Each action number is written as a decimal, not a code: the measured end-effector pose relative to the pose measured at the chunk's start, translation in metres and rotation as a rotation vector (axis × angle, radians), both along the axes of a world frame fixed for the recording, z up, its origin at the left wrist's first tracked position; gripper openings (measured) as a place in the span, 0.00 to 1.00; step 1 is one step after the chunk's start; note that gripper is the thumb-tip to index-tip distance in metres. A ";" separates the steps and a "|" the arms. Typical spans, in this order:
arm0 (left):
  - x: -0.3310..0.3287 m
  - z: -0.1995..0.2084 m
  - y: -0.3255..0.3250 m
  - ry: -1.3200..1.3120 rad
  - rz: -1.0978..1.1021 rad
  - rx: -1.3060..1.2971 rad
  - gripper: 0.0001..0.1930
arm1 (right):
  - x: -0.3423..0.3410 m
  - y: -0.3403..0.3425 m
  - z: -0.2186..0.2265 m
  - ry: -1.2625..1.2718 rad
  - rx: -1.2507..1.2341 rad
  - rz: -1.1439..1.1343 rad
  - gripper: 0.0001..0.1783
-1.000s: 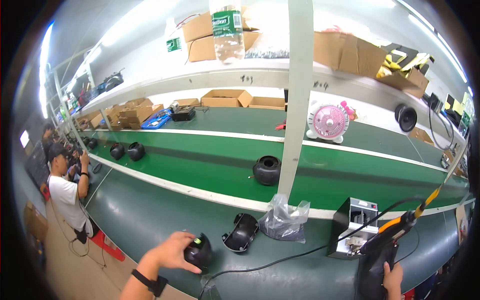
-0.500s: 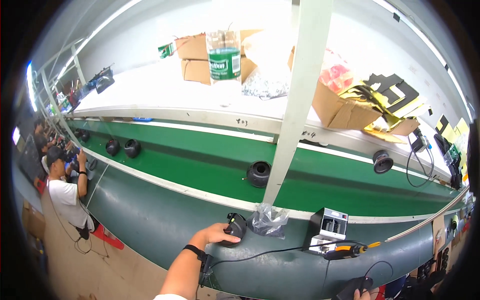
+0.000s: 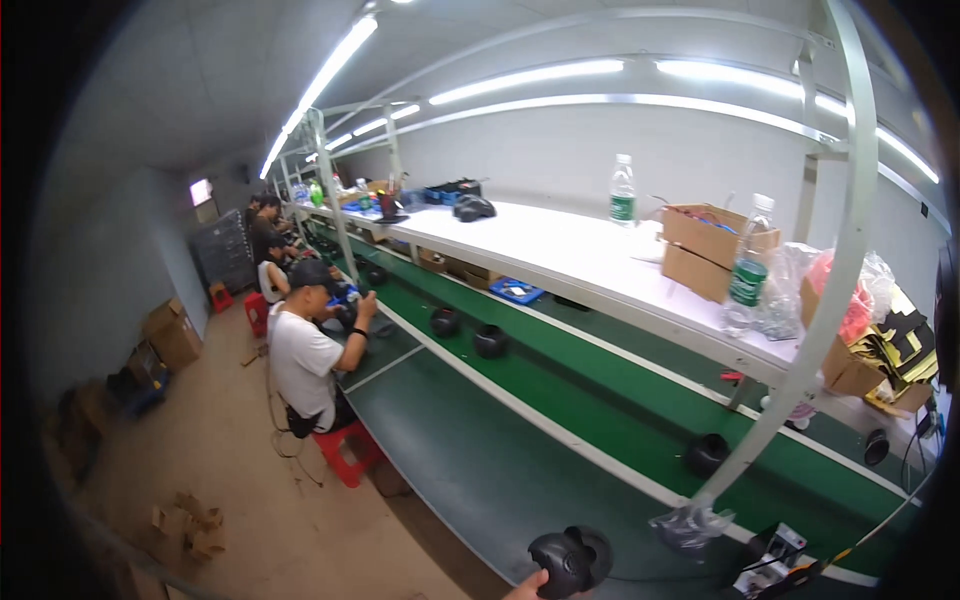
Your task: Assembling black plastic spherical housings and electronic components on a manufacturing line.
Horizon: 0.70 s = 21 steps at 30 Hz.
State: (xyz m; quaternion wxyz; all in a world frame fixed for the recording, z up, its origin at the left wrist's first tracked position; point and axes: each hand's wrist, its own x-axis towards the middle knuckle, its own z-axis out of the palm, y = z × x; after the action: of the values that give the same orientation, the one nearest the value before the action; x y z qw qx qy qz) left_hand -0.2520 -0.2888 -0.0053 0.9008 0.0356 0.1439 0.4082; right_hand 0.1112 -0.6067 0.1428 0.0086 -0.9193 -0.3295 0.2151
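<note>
My left hand (image 3: 530,586) shows only in part at the lower edge, closed on a black rounded shell (image 3: 563,562) with cut-outs in its rim. The shell is held over the near edge of the dark green worktop (image 3: 440,440). To its right, a clear plastic bag (image 3: 692,527) is gathered at the foot of a white post. Farther right stands a black and silver boxy device (image 3: 770,560), partly cut off by the dark rim of the picture. I do not see my right hand.
A green conveyor belt (image 3: 570,385) beyond the worktop carries several black round shells, one of them (image 3: 707,454) near the post (image 3: 815,360). Above runs a white shelf (image 3: 560,245) with bottles and cardboard boxes. A co-worker (image 3: 305,350) sits at left on a red stool (image 3: 345,455).
The view has swung left and up, bringing the aisle and co-workers further in. My left hand with the black shell now sits at the lower edge; the right hand has left the picture.
</note>
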 end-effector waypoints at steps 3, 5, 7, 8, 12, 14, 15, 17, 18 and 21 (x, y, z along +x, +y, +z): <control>-0.062 0.039 -0.036 -0.106 -0.005 0.053 0.41 | -0.059 0.040 0.046 0.022 -0.003 0.124 0.20; -0.111 0.057 -0.048 -0.081 0.056 0.074 0.41 | -0.091 0.066 0.073 0.033 0.000 0.241 0.22; -0.156 0.077 -0.065 -0.034 0.141 0.086 0.41 | -0.120 0.089 0.095 0.042 -0.001 0.365 0.23; -0.178 0.087 -0.077 -0.010 0.191 0.092 0.41 | -0.133 0.099 0.104 0.047 -0.001 0.434 0.24; -0.242 0.110 -0.116 0.075 0.344 0.089 0.41 | -0.177 0.138 0.105 0.043 0.047 0.643 0.23; -0.270 0.113 -0.134 0.121 0.391 0.068 0.41 | -0.210 0.172 0.112 0.068 0.049 0.772 0.23; -0.284 0.116 -0.148 0.152 0.429 0.060 0.41 | -0.224 0.188 0.105 0.076 0.069 0.824 0.23; -0.308 0.123 -0.175 0.212 0.495 0.039 0.41 | -0.254 0.220 0.090 0.108 0.098 0.925 0.24; -0.318 0.126 -0.189 0.242 0.525 0.026 0.41 | -0.268 0.235 0.084 0.133 0.107 0.975 0.24; -0.354 0.136 -0.212 0.334 0.617 0.004 0.41 | -0.323 0.274 0.082 0.164 0.097 1.077 0.25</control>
State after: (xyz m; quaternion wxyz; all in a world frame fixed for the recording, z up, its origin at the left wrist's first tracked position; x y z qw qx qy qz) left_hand -0.6060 -0.5009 0.1309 0.6990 0.0586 0.2925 0.6499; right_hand -0.2122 -0.3327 0.2248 -0.0348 -0.5994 -0.7614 0.2446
